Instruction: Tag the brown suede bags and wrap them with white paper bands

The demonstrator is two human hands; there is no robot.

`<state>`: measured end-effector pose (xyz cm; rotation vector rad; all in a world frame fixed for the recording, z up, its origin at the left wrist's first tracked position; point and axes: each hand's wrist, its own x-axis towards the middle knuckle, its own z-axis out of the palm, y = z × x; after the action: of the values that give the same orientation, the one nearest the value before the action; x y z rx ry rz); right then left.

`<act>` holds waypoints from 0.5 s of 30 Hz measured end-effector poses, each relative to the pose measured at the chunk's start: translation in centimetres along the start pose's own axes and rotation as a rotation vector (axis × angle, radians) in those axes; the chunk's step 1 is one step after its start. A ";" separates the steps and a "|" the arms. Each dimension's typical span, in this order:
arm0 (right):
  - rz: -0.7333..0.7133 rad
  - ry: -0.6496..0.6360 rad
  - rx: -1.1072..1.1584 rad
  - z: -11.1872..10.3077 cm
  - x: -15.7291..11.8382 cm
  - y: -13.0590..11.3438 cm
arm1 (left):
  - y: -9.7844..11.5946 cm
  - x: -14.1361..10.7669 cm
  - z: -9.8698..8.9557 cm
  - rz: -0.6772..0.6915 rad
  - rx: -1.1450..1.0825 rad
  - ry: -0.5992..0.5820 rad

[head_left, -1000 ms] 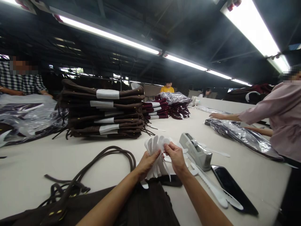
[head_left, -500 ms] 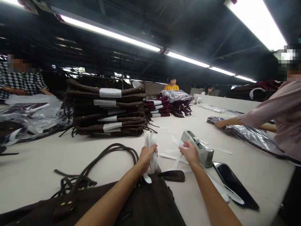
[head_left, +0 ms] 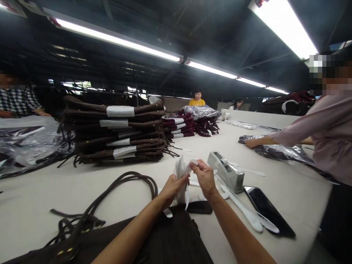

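Observation:
My left hand is closed around a bundle of thin white strips, held upright above a dark brown bag. With thumb and fingers pinched, my right hand grips the rounded end of a white strip beside the bundle. Loose white strips with notched edges lie on the table to the right. A grey tape dispenser stands just beyond my right hand. The bag's looped handles rest on the table to the left.
Folded brown bags with white bands form a tall stack at the back left. Maroon bags lie behind it. A black phone is near the right edge. A co-worker's hand touches a plastic-wrapped bundle.
My right hand has moved left from the loose strips beside the dispenser to the bundle, and now pinches a strip there. My left hand still holds the bundle. The view has shifted slightly right.

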<state>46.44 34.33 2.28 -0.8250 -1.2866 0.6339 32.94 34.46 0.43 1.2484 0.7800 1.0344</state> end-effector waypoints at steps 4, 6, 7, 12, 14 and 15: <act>0.191 0.127 0.115 -0.5 -0.2 1.4 | -0.1 0.1 0.1 -0.007 -0.058 0.039; 0.315 0.169 0.214 -0.3 -0.5 1.9 | -0.1 0.1 0.1 -0.028 -0.094 0.103; 0.347 0.170 0.250 -0.1 -0.6 2.0 | 0.0 0.2 0.1 -0.040 -0.117 0.137; 0.323 0.083 0.137 0.4 -0.6 2.4 | -0.2 1.0 -0.5 -0.071 -0.180 0.302; 0.344 0.140 -0.015 -0.2 -0.3 2.9 | -0.5 1.2 -0.7 -0.047 -0.185 0.382; 0.352 0.178 -0.088 -0.8 -0.1 3.3 | -0.7 1.3 -0.8 -0.026 -0.184 0.401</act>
<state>47.37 35.99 -0.54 -1.1685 -1.0203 0.7667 32.79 35.97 -0.29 0.8810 0.9777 1.3250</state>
